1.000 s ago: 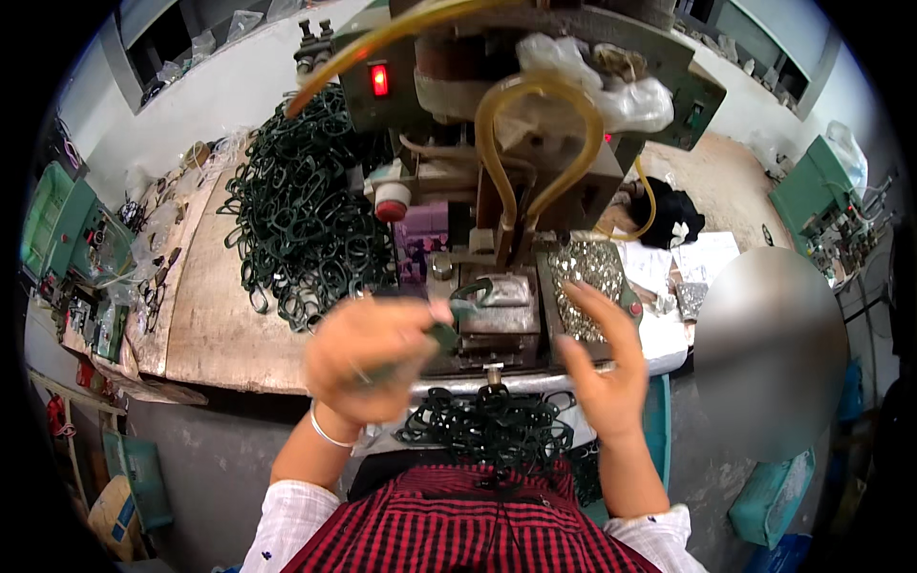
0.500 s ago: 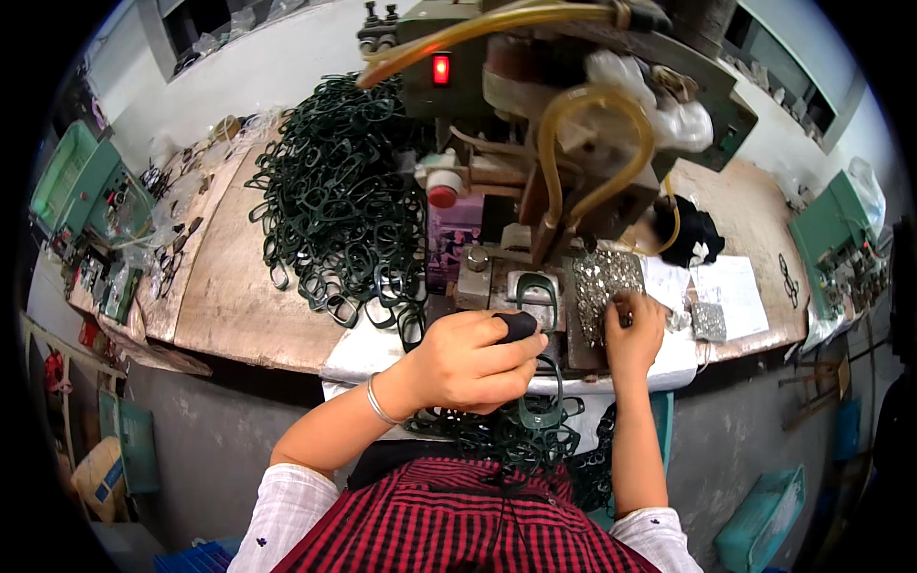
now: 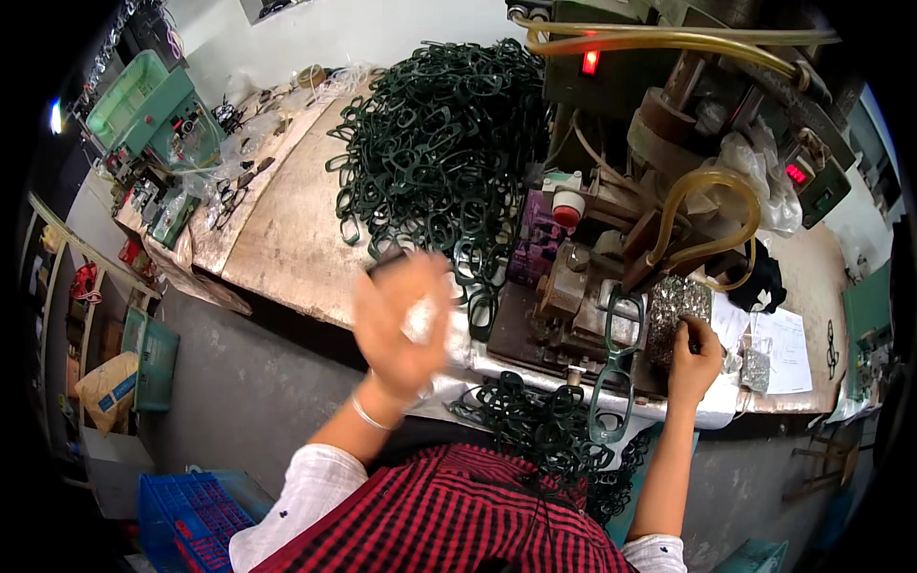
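My left hand (image 3: pixel 406 329), with a black cover on one finger, is smeared by motion in front of the big heap of dark green eyeglass frames (image 3: pixel 435 143). Its fingers are too blurred to show whether they hold anything. One dark green eyeglass frame (image 3: pixel 611 368) sits at the machine's fixture, one rim at the metal block and the other hanging toward me. My right hand (image 3: pixel 695 358) is pinched at the tray of small shiny metal parts (image 3: pixel 676 304); whatever lies between its fingertips is hidden or too small to make out.
The green press machine (image 3: pixel 611 115) stands ahead, with a yellow hose (image 3: pixel 712 177) and a red button (image 3: pixel 566 212). More frames (image 3: pixel 535 415) lie at my lap. Papers (image 3: pixel 785 349) and a small bag of parts (image 3: pixel 755 368) are at the right. Another green machine (image 3: pixel 153 115) stands far left.
My left hand has left the eyeglass frame at the fixture and moved left toward the heap. My right hand stays at the metal parts. The view has turned left.
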The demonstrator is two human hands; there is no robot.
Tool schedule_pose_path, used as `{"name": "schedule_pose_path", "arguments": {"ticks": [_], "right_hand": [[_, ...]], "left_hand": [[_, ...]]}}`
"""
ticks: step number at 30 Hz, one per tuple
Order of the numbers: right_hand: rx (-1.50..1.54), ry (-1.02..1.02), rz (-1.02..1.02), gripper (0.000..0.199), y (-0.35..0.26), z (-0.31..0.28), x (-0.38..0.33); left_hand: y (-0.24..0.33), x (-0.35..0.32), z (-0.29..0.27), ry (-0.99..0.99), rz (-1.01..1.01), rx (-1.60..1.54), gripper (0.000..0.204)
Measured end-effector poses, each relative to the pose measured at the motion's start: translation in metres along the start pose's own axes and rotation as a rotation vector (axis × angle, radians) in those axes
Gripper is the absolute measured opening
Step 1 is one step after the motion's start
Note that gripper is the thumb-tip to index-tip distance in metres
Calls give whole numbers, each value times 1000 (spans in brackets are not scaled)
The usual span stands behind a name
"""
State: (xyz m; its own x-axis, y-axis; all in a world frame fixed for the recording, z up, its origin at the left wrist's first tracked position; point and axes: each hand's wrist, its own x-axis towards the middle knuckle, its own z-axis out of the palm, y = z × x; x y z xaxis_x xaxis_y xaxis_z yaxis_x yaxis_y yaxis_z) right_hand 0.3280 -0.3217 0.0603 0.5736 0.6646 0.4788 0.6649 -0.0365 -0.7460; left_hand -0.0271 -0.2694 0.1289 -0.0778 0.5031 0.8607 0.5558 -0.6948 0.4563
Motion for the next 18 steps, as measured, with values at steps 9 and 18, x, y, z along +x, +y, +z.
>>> {"name": "schedule_pose_path", "arguments": {"ticks": [9, 18], "right_hand": [[-23, -80, -19, 14, -14, -1, 1], [219, -178, 116, 12, -56, -50, -17]], "left_hand": [[-145, 43, 40, -817, 336, 700, 26], [-152, 52, 37, -400, -255, -111, 13]]}}
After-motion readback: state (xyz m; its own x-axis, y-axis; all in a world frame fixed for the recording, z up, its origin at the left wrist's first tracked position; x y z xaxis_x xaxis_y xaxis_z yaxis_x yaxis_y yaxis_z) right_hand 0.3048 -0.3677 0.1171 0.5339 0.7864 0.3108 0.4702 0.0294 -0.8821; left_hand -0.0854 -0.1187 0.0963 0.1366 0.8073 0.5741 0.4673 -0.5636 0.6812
